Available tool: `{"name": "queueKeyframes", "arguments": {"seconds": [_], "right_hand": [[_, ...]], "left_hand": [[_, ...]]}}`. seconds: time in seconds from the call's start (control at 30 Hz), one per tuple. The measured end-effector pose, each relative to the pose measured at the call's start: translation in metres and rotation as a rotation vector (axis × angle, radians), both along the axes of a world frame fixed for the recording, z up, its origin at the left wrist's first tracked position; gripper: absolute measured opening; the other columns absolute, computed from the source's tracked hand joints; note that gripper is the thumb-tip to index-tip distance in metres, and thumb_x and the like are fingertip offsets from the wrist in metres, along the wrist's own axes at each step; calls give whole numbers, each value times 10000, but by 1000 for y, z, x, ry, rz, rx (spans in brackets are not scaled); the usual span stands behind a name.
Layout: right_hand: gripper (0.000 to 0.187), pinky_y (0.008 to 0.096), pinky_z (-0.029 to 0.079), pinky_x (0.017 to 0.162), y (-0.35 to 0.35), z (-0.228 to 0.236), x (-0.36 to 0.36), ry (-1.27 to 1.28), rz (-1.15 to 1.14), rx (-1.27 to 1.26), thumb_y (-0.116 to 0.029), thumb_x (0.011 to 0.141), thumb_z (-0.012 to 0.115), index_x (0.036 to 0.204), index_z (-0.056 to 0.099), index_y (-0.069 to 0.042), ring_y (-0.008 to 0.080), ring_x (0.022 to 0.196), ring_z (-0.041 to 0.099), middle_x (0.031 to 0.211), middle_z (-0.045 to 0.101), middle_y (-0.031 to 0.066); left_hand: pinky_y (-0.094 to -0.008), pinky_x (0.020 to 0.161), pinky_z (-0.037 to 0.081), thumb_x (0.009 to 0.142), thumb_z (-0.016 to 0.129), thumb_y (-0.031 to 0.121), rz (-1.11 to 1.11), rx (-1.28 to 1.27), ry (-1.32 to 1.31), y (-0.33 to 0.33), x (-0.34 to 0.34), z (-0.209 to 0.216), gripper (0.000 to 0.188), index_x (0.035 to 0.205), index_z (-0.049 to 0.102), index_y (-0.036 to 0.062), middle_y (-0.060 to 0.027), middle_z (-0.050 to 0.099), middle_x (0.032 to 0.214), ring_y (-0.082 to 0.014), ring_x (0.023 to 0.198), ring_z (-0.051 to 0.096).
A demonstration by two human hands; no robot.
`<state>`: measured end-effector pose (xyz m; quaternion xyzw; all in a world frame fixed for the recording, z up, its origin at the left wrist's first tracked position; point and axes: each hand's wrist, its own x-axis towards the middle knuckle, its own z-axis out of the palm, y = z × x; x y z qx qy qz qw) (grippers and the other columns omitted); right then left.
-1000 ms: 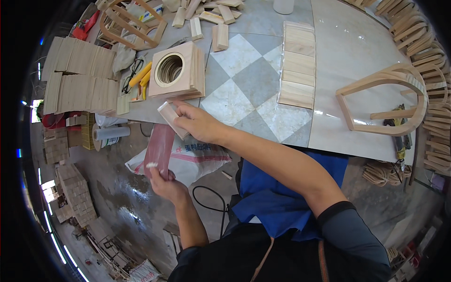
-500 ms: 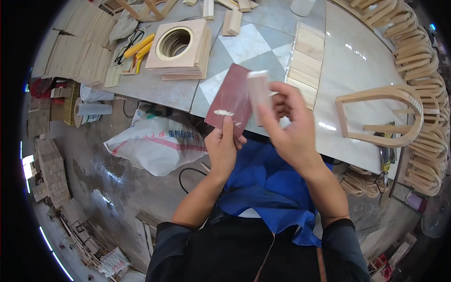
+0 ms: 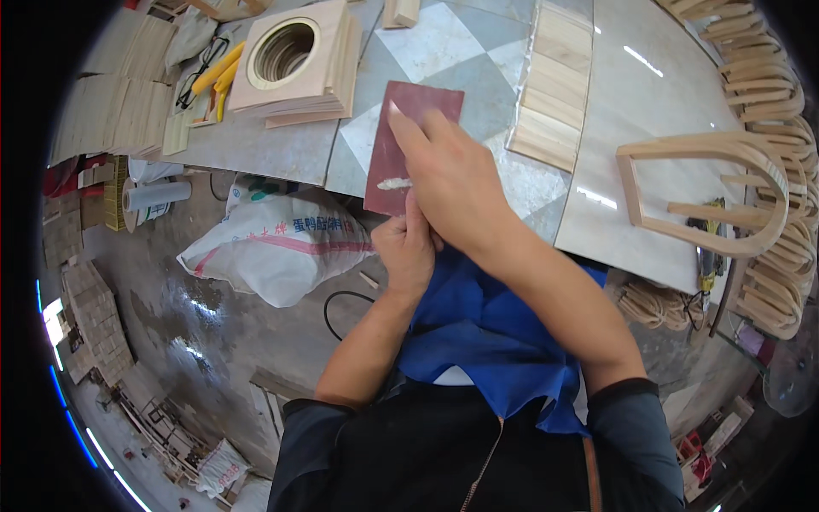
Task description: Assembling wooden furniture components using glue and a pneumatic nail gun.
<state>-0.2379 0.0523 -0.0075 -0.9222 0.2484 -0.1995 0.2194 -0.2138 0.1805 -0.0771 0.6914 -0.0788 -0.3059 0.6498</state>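
My left hand (image 3: 403, 256) is closed on the near end of a dark red sheet of sandpaper (image 3: 384, 145), thumb on top. A torn, pale patch shows near that end of the sheet. Over the sandpaper lies my right hand (image 3: 461, 183), its fingers bent down onto the red face and slightly blurred. The small pale wooden block it held in the earlier frame is now largely hidden beneath the fingers.
A stack of square boards with round holes (image 3: 337, 64) stands left, beside yellow-handled pliers (image 3: 223, 70). Right are pale wooden pieces in a row (image 3: 553, 94), an arched wooden frame (image 3: 630, 183) and several stacked frames (image 3: 772, 299). A white sack (image 3: 273, 277) sits below the table edge.
My right hand has moved left with the wooden block and come down over the sandpaper. The sheet has turned slightly upright in my left hand. The whole view has shifted a little.
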Motion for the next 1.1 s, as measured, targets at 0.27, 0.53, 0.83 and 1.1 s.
{"name": "queueKeyframes", "arguments": {"seconds": [0.27,0.53,0.83,1.1], "right_hand": [[574,382,510,609,40,3,-37,85,40,-128,-83,877,671,1438,569,-11,290,778,600,998,573,131],[599,371,509,611,-2,-7,18,-33,48,-138,-71,868,675,1451,557,2,275,783,609,1003,568,119],[580,379,527,654,-16,-7,22,-22,32,-169,-50,855,691,1424,592,7,308,785,623,1018,596,124],[510,384,522,642,21,12,-23,64,3,-96,-44,879,655,1388,628,-23,314,744,616,971,583,113]], "left_hand": [[-246,439,355,1113,642,247,53,36,-274,2,-3,-22,596,586,637,-30,-16,534,507,-80,476,439],[-265,449,339,1113,644,229,102,-98,-8,-1,-8,-1,611,576,598,-60,-6,503,520,-59,541,384],[-258,445,374,1112,646,213,98,-17,-30,-9,-11,1,577,590,632,-31,-9,533,525,-66,512,449],[-246,441,385,1102,662,217,46,30,-167,7,-14,-6,538,629,670,-37,-19,576,557,-74,500,485]]}}
